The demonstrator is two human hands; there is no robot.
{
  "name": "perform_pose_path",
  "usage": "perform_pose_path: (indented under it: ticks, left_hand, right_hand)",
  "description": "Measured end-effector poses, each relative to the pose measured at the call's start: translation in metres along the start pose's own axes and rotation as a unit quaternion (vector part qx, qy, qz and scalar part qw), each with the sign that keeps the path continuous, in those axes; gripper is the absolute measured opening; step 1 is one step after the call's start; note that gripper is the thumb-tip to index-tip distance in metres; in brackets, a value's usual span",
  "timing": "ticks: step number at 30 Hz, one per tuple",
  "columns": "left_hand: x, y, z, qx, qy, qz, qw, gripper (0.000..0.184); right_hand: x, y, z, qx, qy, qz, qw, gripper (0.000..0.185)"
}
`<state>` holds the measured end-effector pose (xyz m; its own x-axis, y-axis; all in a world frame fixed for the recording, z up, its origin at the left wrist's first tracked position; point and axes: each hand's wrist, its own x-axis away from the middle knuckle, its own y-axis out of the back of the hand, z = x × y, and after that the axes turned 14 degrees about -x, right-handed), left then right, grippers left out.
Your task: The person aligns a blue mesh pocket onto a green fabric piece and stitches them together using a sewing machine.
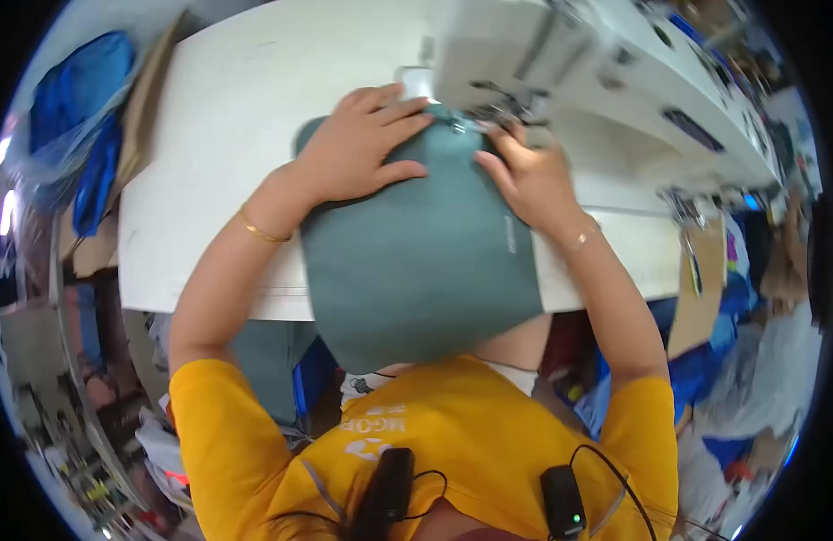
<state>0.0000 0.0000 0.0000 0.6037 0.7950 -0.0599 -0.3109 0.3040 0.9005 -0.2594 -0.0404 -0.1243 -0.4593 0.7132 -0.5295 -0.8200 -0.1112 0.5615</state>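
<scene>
A dark green piece of fabric [416, 261] with a small pale label mark lies on the white sewing table, its near end hanging over the front edge. Its far edge sits at the presser foot [458, 124] of a sewing machine [606, 63]. My left hand [362, 140] rests flat on the fabric's upper left, fingers stretched and spread. At the upper right edge, beside the presser foot, is my right hand [529, 176]; its thumb lies on the fabric, apart from the bent fingers. The fingertips near the foot are partly hidden.
The white table [209, 180] extends to the left and behind the fabric. Blue bags [83, 90] in clear plastic hang at the far left. Brown cardboard [698, 288] hangs by the table's right end. Below the table are more green fabric [265, 361] and plastic bags.
</scene>
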Motion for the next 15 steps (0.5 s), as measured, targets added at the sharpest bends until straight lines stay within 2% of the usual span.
perform_pose_path:
  ticks: [2,3,5,7,8,10,11,13,14,15]
  left_hand:
    - [0.003,0.008,0.005,-0.021,0.027,-0.074,0.997,0.048]
    - [0.003,-0.05,-0.017,0.065,0.112,-0.146,0.981,0.048]
    - [0.042,-0.073,0.037,0.015,0.281,-0.236,0.93,0.03]
    - [0.113,-0.09,0.08,-0.115,0.411,-0.256,0.867,0.023]
    - [0.153,-0.089,0.104,-0.201,0.467,-0.206,0.836,0.02]
    - [0.224,-0.09,0.133,-0.318,0.592,-0.089,0.735,0.015]
    - [0.256,-0.091,0.144,-0.286,0.66,-0.008,0.694,0.021]
    - [0.292,-0.086,0.149,-0.217,0.729,0.127,0.636,0.031]
    - [0.3,-0.078,0.149,-0.16,0.741,0.139,0.638,0.025]
    - [0.313,-0.082,0.16,-0.159,0.739,0.135,0.64,0.025]
  right_hand:
    - [0.015,0.01,-0.018,-0.02,0.005,-0.046,0.999,0.037]
    - [0.021,0.076,-0.032,0.084,0.004,0.035,0.996,0.035]
    - [0.018,0.088,-0.027,0.088,0.043,0.022,0.995,0.032]
    - [0.03,0.09,-0.018,0.082,0.03,0.038,0.995,0.032]
    - [0.031,0.09,-0.017,0.092,0.026,0.04,0.995,0.032]
    - [0.033,0.089,-0.018,0.087,0.0,0.045,0.995,0.033]
    - [0.034,0.089,-0.018,0.086,-0.031,0.053,0.994,0.033]
    - [0.034,0.09,-0.018,0.104,-0.014,0.045,0.993,0.034]
    - [0.034,0.09,-0.019,0.106,0.001,0.042,0.993,0.033]
    - [0.033,0.09,-0.019,0.108,0.017,0.039,0.993,0.033]
